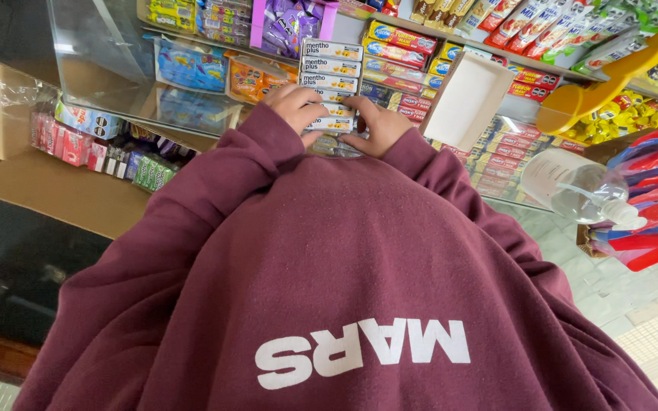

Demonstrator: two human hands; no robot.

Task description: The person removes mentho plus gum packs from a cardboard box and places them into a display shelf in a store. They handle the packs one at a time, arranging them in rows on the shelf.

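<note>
1. A stack of slim rectangular white card candy boxes is held from both sides above a glass-topped shop worktop, seen from a head camera looking down over a maroon fleece sweatshirt with white block lettering.
2. The left hand is pressed against the stack's left edge, its fingers curled closed on the lower boxes.
3. The right hand is laid against the stack's right edge, its grip likewise closed on the lower boxes, thumb towards the chest.
4. The stack is seen standing between the two hands, each box printed with an orange patch and glossy in finish.
5. An open, empty white cardboard tray with shallow walls is seen tilted just to the right of the stack.
6. A clear plastic spray bottle with a white nozzle is seen lying further right, beside red and blue flat plastic packets.
7. Shiny foil sweet wrappers in purple, orange and blue are ranged behind the stack.
</note>
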